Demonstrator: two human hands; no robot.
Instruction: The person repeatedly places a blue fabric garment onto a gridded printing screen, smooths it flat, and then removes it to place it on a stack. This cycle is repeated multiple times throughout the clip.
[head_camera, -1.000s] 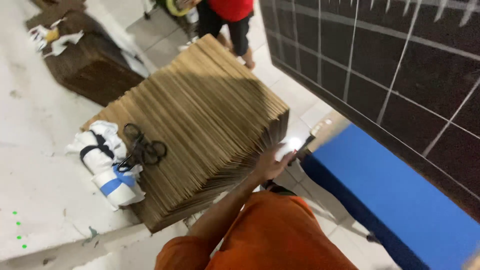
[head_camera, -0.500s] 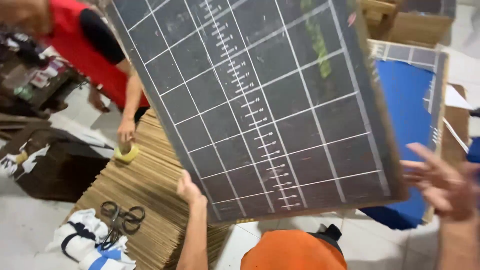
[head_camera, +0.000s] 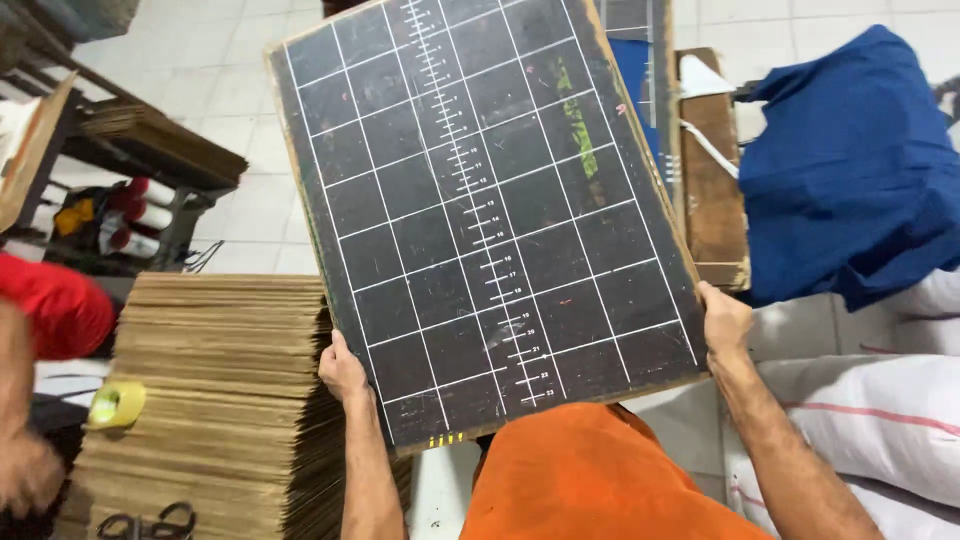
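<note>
— One big board (head_camera: 480, 200) is what both hands carry: flat, rectangular, dark and matte, ruled in white into a grid of squares, with a ticked scale running down its middle. Its brownish edge looks like wood or fibreboard, and the face is scuffed, with a green smear near the top right.

— How is it gripped?

— The left hand (head_camera: 343, 368) clasps the lower left edge, fingers curled behind it. The right hand (head_camera: 722, 318) clasps the lower right corner the same way. The board is lifted, tilted, in front of the person's orange shirt (head_camera: 590, 480), above the tiled floor (head_camera: 250, 90).

— And around it?

— Just left of the left hand stands a tall stack of flattened cardboard sheets (head_camera: 220, 400), tan, with fine layered edges. A yellowish roll of tape (head_camera: 115, 405) lies on its left side, and black scissors (head_camera: 150, 523) at the bottom edge. Further left, another person's red sleeve (head_camera: 55, 305) shows. Beyond, a dark metal rack (head_camera: 130, 160) bears more cardboard. To the right, a narrow wooden plank (head_camera: 712, 170) lies beside a rumpled blue cloth (head_camera: 850, 160), with white sacks (head_camera: 870, 420) below.
</note>
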